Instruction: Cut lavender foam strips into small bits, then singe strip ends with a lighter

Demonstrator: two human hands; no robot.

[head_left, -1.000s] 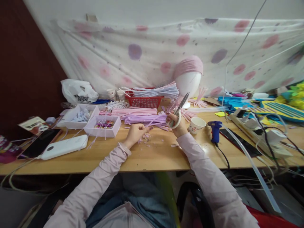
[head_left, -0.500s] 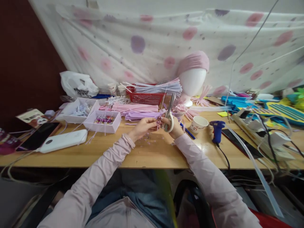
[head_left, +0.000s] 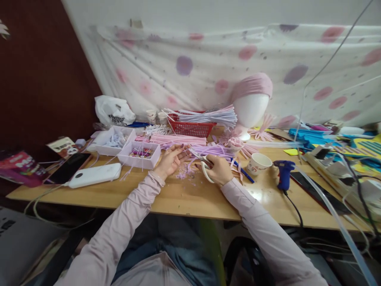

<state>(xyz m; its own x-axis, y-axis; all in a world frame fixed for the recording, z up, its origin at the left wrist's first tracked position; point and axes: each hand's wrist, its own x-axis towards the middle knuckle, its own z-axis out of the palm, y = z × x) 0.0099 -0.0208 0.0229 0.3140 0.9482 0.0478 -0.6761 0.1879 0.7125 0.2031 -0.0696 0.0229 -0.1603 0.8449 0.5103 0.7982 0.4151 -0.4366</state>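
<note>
My right hand [head_left: 219,170] grips white-handled scissors [head_left: 203,163] whose blades point left toward my left hand [head_left: 170,160]. The left hand's fingers are stretched forward and pinch the end of a lilac pipe cleaner from the bundle [head_left: 214,150] lying on the wooden table [head_left: 184,198]. Small lilac clippings [head_left: 185,173] lie on the table between the two hands. Both arms wear pale pink sleeves.
A red basket [head_left: 190,128] with pale stems, pink pipe cleaners [head_left: 172,139], two white boxes [head_left: 139,155], a white power bank [head_left: 95,175] and a phone [head_left: 69,167] lie left. Right: paper cup [head_left: 258,163], blue glue gun [head_left: 283,174], power strip [head_left: 333,165], cables. A foam head [head_left: 251,107] stands behind.
The scissors went from upright blades to lying low, pointing left. My left hand opened its fingers forward onto the lilac bundle. The camera turned left.
</note>
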